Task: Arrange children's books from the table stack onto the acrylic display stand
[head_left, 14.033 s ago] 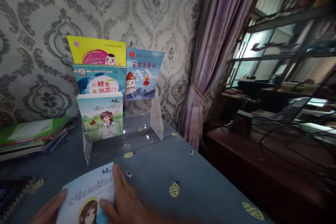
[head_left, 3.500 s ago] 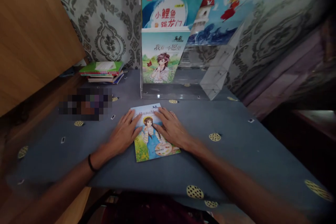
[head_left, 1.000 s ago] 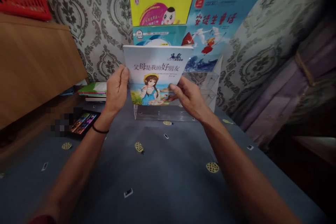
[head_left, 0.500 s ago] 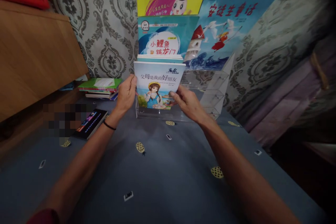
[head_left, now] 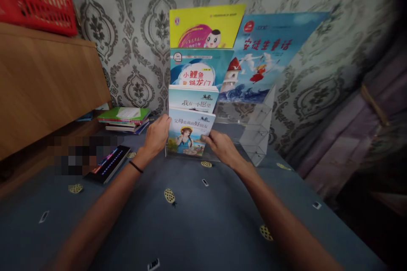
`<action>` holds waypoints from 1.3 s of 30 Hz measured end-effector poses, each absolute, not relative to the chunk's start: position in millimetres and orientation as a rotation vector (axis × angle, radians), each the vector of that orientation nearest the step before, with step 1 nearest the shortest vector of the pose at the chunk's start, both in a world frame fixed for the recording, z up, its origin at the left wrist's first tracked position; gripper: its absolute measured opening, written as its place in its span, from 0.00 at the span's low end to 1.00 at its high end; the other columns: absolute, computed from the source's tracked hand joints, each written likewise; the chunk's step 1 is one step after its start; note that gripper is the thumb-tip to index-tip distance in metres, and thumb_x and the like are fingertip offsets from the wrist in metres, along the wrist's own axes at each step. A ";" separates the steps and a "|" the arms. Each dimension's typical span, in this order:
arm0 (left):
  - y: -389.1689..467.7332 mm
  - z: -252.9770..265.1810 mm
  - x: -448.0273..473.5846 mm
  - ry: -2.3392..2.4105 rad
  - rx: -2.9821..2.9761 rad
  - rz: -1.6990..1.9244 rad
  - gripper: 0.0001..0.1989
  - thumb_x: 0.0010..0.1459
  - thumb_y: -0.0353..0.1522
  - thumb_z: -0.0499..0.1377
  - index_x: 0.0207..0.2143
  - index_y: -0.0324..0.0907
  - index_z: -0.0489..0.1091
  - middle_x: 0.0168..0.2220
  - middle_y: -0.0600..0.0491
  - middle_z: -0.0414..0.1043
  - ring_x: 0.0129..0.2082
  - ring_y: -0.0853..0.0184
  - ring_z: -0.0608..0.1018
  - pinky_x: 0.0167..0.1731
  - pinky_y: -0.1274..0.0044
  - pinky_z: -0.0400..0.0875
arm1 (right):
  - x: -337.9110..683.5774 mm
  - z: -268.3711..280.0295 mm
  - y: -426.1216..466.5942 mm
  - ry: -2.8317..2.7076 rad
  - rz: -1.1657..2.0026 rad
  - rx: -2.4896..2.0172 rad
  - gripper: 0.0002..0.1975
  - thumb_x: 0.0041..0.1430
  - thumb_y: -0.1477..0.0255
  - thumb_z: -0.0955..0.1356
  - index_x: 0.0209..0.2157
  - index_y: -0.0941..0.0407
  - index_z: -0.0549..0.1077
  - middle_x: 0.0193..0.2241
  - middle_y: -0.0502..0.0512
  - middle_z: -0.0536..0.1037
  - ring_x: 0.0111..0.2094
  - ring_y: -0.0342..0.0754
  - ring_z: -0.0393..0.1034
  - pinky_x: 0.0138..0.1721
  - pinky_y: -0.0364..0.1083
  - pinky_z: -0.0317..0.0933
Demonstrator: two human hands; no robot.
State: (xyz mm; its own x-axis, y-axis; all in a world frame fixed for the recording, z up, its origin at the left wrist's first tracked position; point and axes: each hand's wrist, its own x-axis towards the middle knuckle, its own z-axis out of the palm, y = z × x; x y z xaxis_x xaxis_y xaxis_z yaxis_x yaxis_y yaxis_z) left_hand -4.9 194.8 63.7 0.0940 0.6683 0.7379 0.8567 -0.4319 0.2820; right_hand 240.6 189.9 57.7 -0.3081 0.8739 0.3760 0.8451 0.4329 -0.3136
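A small book (head_left: 188,133) with a girl in a yellow hat on its cover stands upright in the lowest front tier of a clear acrylic book rack (head_left: 255,139). My left hand (head_left: 158,134) is closed on its left edge, fingers partly hidden behind it. At the right edge, my right hand (head_left: 222,147) pinches the same book with the thumb on its cover. Right behind it rises a pale blue book (head_left: 192,99), then a teal book (head_left: 203,67) and a yellow book (head_left: 208,25) in higher tiers. A large blue storybook (head_left: 273,59) leans in the right half.
Left of the rack lies a stack of books (head_left: 127,114). A dark book (head_left: 110,165) rests on the blue patterned tablecloth (head_left: 197,228), nearer to me. A wooden cabinet (head_left: 47,93) carrying a red basket (head_left: 38,0) borders the left side. A curtain (head_left: 343,135) hangs at right.
Both hands have lowered the girl-cover book into the front of the rack, uncovering the pale blue book's title behind it. The camera view has tilted up somewhat.
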 end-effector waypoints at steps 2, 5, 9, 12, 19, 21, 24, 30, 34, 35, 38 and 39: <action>195.5 62.8 -5.9 -1.603 -2.145 -1.157 0.13 0.71 0.32 0.45 0.33 0.44 0.63 0.32 0.50 0.71 0.35 0.61 0.76 0.36 0.74 0.65 | 238.4 59.1 187.0 -2.213 0.026 -1.526 0.12 0.70 0.66 0.60 0.38 0.55 0.72 0.38 0.61 0.82 0.38 0.54 0.75 0.33 0.45 0.55; 196.0 62.9 -6.9 -1.653 -2.163 -1.116 0.13 0.71 0.32 0.45 0.35 0.44 0.65 0.33 0.48 0.73 0.36 0.60 0.76 0.36 0.74 0.65 | 235.1 58.8 185.1 -2.176 0.020 -1.570 0.10 0.69 0.67 0.60 0.39 0.55 0.70 0.38 0.62 0.82 0.37 0.55 0.75 0.31 0.46 0.53; 193.8 66.2 -5.6 -1.718 -2.164 -1.058 0.12 0.72 0.32 0.45 0.36 0.44 0.66 0.36 0.47 0.75 0.38 0.59 0.78 0.36 0.74 0.65 | 231.9 53.0 187.7 -2.056 0.021 -1.565 0.07 0.68 0.67 0.61 0.42 0.55 0.67 0.33 0.60 0.81 0.34 0.56 0.75 0.30 0.46 0.52; 190.6 69.8 -2.9 -1.780 -2.140 -1.017 0.10 0.72 0.32 0.47 0.39 0.43 0.65 0.38 0.46 0.76 0.39 0.58 0.79 0.36 0.74 0.65 | 230.3 46.8 190.3 -2.002 0.040 -1.520 0.07 0.66 0.68 0.61 0.43 0.55 0.65 0.33 0.60 0.81 0.34 0.57 0.75 0.31 0.46 0.54; 187.8 72.0 2.3 -1.857 -2.134 -1.036 0.05 0.70 0.33 0.50 0.42 0.44 0.64 0.40 0.44 0.77 0.40 0.55 0.80 0.36 0.73 0.67 | 230.4 37.8 193.0 -1.924 0.101 -1.449 0.09 0.64 0.68 0.60 0.45 0.54 0.63 0.29 0.55 0.79 0.31 0.56 0.75 0.32 0.47 0.56; 188.3 70.3 3.7 -1.871 -2.128 -1.113 0.04 0.70 0.33 0.52 0.42 0.43 0.64 0.39 0.43 0.77 0.40 0.54 0.80 0.37 0.73 0.68 | 229.5 37.5 192.0 -1.909 0.114 -1.453 0.10 0.64 0.68 0.60 0.46 0.55 0.63 0.28 0.56 0.80 0.31 0.56 0.75 0.32 0.47 0.56; 187.7 69.0 6.6 -1.884 -2.091 -1.177 0.05 0.69 0.34 0.54 0.44 0.43 0.65 0.38 0.44 0.77 0.39 0.55 0.81 0.39 0.73 0.70 | 227.1 37.6 189.2 -1.864 0.100 -1.475 0.15 0.64 0.69 0.61 0.51 0.57 0.63 0.28 0.56 0.79 0.30 0.56 0.74 0.32 0.47 0.56; 181.4 74.4 11.7 -1.929 -2.040 -0.734 0.15 0.72 0.34 0.48 0.57 0.38 0.61 0.47 0.41 0.77 0.44 0.56 0.81 0.39 0.73 0.72 | 226.2 37.5 188.2 -1.870 0.055 -1.470 0.31 0.64 0.69 0.60 0.67 0.59 0.52 0.28 0.54 0.79 0.29 0.55 0.74 0.31 0.47 0.57; 182.2 73.8 11.5 -1.880 -2.019 -0.670 0.20 0.73 0.34 0.48 0.64 0.37 0.55 0.54 0.38 0.74 0.46 0.56 0.81 0.39 0.73 0.73 | 227.4 35.9 190.8 -1.897 0.036 -1.476 0.31 0.64 0.70 0.60 0.68 0.57 0.53 0.28 0.54 0.80 0.29 0.54 0.74 0.31 0.47 0.58; 183.0 72.8 11.3 -1.876 -2.010 -0.669 0.22 0.72 0.34 0.48 0.65 0.36 0.54 0.55 0.38 0.73 0.46 0.56 0.81 0.39 0.73 0.73 | 227.4 35.4 191.2 -1.898 0.032 -1.480 0.31 0.64 0.70 0.60 0.68 0.58 0.53 0.29 0.55 0.80 0.29 0.54 0.74 0.31 0.47 0.58; 184.9 70.3 11.2 -1.863 -1.997 -0.676 0.23 0.72 0.34 0.48 0.66 0.35 0.53 0.55 0.38 0.73 0.46 0.56 0.82 0.39 0.72 0.74 | 227.2 33.5 191.8 -1.893 0.027 -1.487 0.31 0.64 0.71 0.60 0.68 0.58 0.53 0.29 0.55 0.80 0.29 0.55 0.74 0.31 0.47 0.59; 185.1 69.9 11.3 -1.860 -1.996 -0.679 0.23 0.72 0.34 0.48 0.66 0.35 0.53 0.56 0.38 0.73 0.45 0.56 0.82 0.39 0.72 0.74 | 227.1 32.9 192.0 -1.888 0.026 -1.483 0.31 0.64 0.71 0.60 0.68 0.58 0.53 0.29 0.55 0.81 0.29 0.55 0.74 0.31 0.47 0.59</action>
State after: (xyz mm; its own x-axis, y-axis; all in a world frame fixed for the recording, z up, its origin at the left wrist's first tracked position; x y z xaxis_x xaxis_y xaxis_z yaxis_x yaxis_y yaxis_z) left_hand 11.3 185.1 69.9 0.0349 0.8358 0.5480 0.9922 -0.0945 0.0809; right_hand 227.1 192.0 32.9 -0.0751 0.8514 0.5190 0.8370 0.3368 -0.4313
